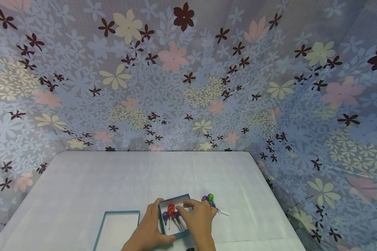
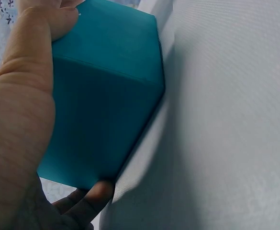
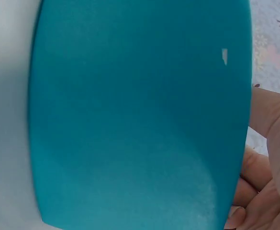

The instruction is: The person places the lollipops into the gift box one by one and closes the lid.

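Observation:
A small teal box (image 1: 183,234) with a white inside stands on the table, with several wrapped lollipops in it, one red (image 1: 171,209) and others purple. My left hand (image 1: 150,223) grips the box at its left side, thumb on the near wall and fingers toward the far corner; the left wrist view shows it around the teal walls (image 2: 101,120). Over the box's right side, my right hand (image 1: 198,218) reaches in with thumb and forefinger apart, nothing visible between them. Just beyond that hand lie loose lollipops, one green (image 1: 211,197), partly hidden by it.
A shallow teal-edged lid or tray (image 1: 119,212), white inside, lies left of the box. A small dark object (image 1: 190,249) shows at the bottom edge. White cloth covers the table (image 1: 144,177), and flowered curtains (image 1: 176,87) hang behind and beside it.

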